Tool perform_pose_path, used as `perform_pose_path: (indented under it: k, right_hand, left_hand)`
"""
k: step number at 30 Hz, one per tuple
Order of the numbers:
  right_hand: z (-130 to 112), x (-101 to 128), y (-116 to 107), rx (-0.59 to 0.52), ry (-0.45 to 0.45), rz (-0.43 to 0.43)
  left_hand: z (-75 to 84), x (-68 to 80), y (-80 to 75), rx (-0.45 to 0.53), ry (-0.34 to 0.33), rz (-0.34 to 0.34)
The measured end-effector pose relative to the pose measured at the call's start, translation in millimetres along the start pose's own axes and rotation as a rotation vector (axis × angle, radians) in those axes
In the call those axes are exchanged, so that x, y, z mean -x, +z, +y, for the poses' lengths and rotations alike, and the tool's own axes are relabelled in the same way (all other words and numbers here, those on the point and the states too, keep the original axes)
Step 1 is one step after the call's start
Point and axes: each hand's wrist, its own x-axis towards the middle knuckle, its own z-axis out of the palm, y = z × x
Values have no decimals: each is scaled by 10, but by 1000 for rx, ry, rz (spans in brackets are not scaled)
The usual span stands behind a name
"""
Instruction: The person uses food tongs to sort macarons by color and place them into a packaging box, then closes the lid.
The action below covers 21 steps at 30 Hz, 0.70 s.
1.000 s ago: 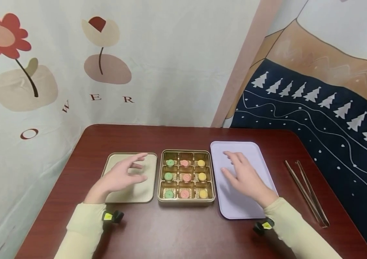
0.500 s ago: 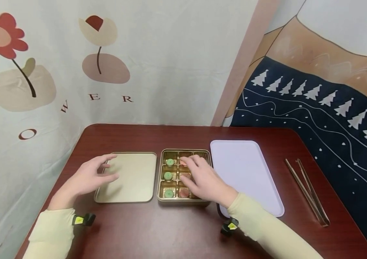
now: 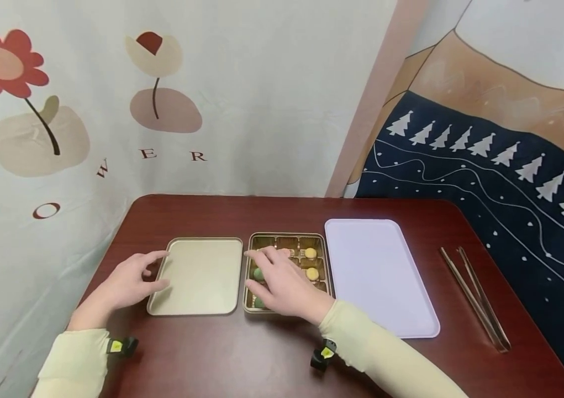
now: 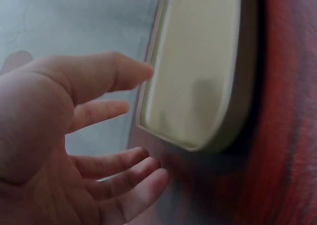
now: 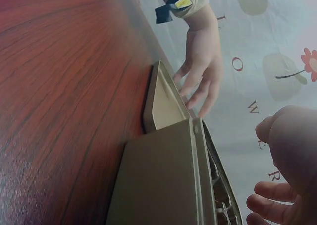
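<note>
Right hand (image 3: 282, 282) hovers over the gold sweets tin (image 3: 322, 273), fingers relaxed, grasping nothing; left hand (image 3: 125, 282), loose too, sits at the tin lid's (image 3: 202, 276) edge on the table (image 3: 262, 354). Risk: a careless fingertip squashes the soft yellow sweets (image 3: 311, 263).

Glossy dark-red wood-grain table (image 3: 242, 354). Matt champagne metal lid (image 3: 202, 275) just beside left hand (image 3: 125, 282). Shiny gold metal tin (image 3: 319, 241) with glossy gold plastic insert under right hand (image 3: 282, 282). Smooth matt lilac plastic tray (image 3: 381, 276) beyond. Polished metal tongs (image 3: 475, 298). Soft cloth sleeves (image 3: 386, 359).
</note>
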Motion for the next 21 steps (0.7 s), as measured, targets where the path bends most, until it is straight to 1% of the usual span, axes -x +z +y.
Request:
perform_pose_path:
  k: [2, 4, 8, 11, 16, 21]
  right_hand:
    - [-16, 11, 20, 1, 3, -4]
    - [-28, 18, 27, -1, -3, -3]
    - [-32, 25, 24, 4, -20, 7]
    - [-24, 33, 17, 4, -24, 9]
    - [-17, 49, 12, 13, -37, -1]
    - [-3, 55, 3, 20, -54, 10]
  left_hand:
    - [-11, -6, 57, -12, 2, -3]
    - [-20, -17, 102, -26, 11, 10]
    - [-42, -58, 157, -56, 52, 44]
    - [-57, -90, 185, -74, 73, 49]
    - [-72, -96, 218, -65, 39, 35]
    - [-97, -103, 216, -47, 15, 34]
